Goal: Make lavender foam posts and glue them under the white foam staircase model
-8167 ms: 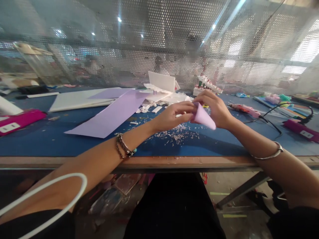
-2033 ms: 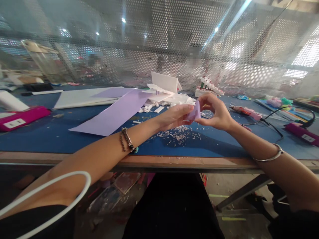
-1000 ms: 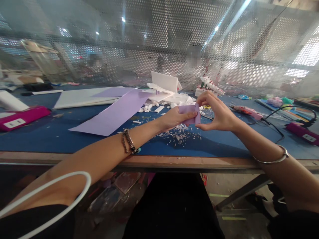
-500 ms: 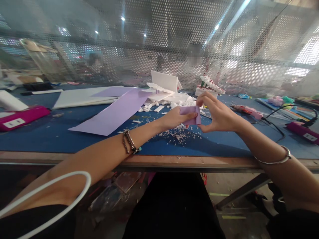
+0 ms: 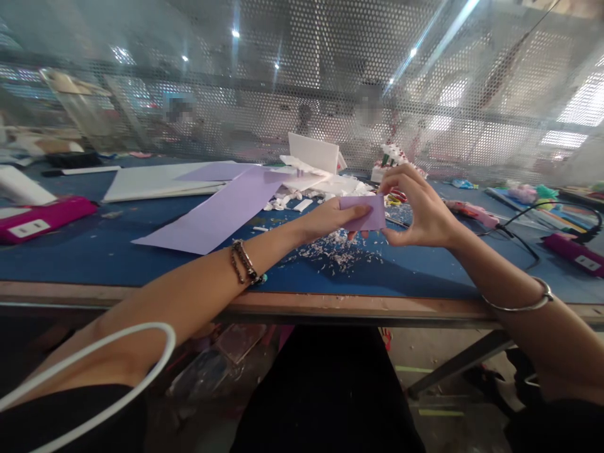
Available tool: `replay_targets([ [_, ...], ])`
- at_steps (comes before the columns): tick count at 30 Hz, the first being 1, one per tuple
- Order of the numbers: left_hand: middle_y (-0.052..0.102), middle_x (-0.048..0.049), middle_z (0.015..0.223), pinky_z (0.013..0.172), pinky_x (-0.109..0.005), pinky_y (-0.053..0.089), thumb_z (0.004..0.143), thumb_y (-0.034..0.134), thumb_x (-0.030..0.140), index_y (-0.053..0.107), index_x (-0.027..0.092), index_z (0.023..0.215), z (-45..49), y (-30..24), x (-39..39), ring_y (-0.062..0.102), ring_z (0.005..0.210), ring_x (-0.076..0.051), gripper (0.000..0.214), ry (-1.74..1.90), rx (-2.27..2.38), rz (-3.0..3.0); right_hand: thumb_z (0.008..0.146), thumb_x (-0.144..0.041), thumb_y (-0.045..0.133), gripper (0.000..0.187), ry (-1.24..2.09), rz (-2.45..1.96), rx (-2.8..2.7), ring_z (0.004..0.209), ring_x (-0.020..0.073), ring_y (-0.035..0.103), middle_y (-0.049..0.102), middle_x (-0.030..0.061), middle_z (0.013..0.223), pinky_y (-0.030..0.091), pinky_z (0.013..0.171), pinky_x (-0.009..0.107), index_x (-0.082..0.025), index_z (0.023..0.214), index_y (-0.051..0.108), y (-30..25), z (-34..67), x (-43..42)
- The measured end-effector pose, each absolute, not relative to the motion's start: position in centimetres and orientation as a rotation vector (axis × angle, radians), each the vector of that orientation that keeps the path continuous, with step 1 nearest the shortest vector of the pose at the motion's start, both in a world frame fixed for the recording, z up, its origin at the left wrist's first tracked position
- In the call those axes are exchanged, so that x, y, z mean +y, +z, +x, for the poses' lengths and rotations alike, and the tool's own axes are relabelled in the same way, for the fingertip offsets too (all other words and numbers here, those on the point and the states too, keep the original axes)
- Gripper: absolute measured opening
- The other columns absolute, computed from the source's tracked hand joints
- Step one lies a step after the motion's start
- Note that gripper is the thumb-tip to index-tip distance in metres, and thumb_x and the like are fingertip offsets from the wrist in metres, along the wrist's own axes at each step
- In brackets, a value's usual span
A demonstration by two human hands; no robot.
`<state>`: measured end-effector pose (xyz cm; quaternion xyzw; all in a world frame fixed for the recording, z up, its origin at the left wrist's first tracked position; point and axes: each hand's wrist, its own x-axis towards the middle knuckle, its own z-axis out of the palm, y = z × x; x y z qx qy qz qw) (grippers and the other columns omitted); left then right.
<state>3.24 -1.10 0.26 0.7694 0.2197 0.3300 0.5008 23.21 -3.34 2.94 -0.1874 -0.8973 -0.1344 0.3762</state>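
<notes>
A small lilac paper piece (image 5: 367, 216) is held flat between both my hands above the blue table (image 5: 94, 264). My left hand (image 5: 330, 221) pinches its left edge with thumb on top. My right hand (image 5: 418, 207) curls around its right edge, fingers bent over the top. Below them lies a scatter of pale paper shavings (image 5: 340, 250). A long lilac paper strip (image 5: 221, 211) lies on the table to the left.
White foam boards and scraps (image 5: 311, 170) are piled behind the hands. A pink glue gun (image 5: 469, 211) with a black cable (image 5: 519, 242) lies at right, pink boxes (image 5: 42, 217) at both ends. A perforated screen (image 5: 302, 88) closes the table's far side.
The lilac piece has been turned from edge-on and folded to a flat rectangle facing me. Both hands have risen slightly and stayed pinched on it.
</notes>
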Motion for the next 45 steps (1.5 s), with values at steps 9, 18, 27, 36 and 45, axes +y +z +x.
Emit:
replay_targets([
  [9, 0.061, -0.0007, 0.058, 0.047, -0.019, 0.038, 0.081, 0.057, 0.042, 0.062, 0.014, 0.076, 2.7, 0.6, -1.0, 0.05, 0.048, -0.007, 0.029, 0.82, 0.552, 1.87, 0.056, -0.03, 0.066, 0.045, -0.433, -0.511, -2.294, 0.095, 0.0253, 0.052, 0.051, 0.0081, 0.097, 0.046, 0.081, 0.045, -0.02, 0.097, 0.049, 3.0, 23.3, -3.4],
  [18, 0.049, 0.0027, 0.064, 0.05, -0.018, 0.036, 0.081, 0.053, 0.038, 0.054, 0.015, 0.081, 3.0, 0.3, -1.5, 0.044, 0.054, -0.006, 0.024, 1.049, 0.716, 2.041, 0.06, -0.03, 0.064, 0.047, -0.589, -0.692, -2.351, 0.097, 0.0269, 0.051, 0.049, 0.0108, 0.104, 0.046, 0.078, 0.042, -0.018, 0.102, 0.048, 2.8, 23.4, -3.4],
  [27, 0.049, -0.0015, 0.078, 0.064, -0.024, 0.042, 0.085, 0.046, 0.031, 0.052, 0.016, 0.088, 3.8, -0.3, -1.9, 0.048, 0.068, -0.01, 0.016, 1.261, 0.583, 2.443, 0.059, -0.037, 0.065, 0.05, -0.671, -0.777, -2.382, 0.09, 0.0267, 0.052, 0.051, 0.0123, 0.101, 0.047, 0.07, 0.039, -0.015, 0.1, 0.047, 1.9, 22.5, -3.2],
  [36, 0.057, -0.0116, 0.106, 0.089, -0.034, 0.042, 0.083, 0.044, 0.028, 0.061, 0.014, 0.097, 3.4, 0.0, -2.3, 0.052, 0.102, -0.02, 0.026, 1.255, 0.353, 3.003, 0.056, -0.026, 0.06, 0.039, -0.405, -0.616, -2.305, 0.085, 0.0208, 0.051, 0.05, 0.0079, 0.094, 0.047, 0.07, 0.036, -0.02, 0.091, 0.045, 1.5, 22.5, -2.3],
  [45, 0.057, -0.0116, 0.092, 0.074, -0.036, 0.042, 0.074, 0.054, 0.039, 0.056, 0.014, 0.089, 3.6, -0.3, -1.8, 0.052, 0.088, -0.024, 0.029, 1.042, 0.512, 3.306, 0.058, -0.025, 0.06, 0.036, -0.23, -0.517, -2.289, 0.087, 0.0213, 0.051, 0.052, 0.0057, 0.09, 0.045, 0.078, 0.04, -0.021, 0.091, 0.047, 1.6, 21.7, -3.2],
])
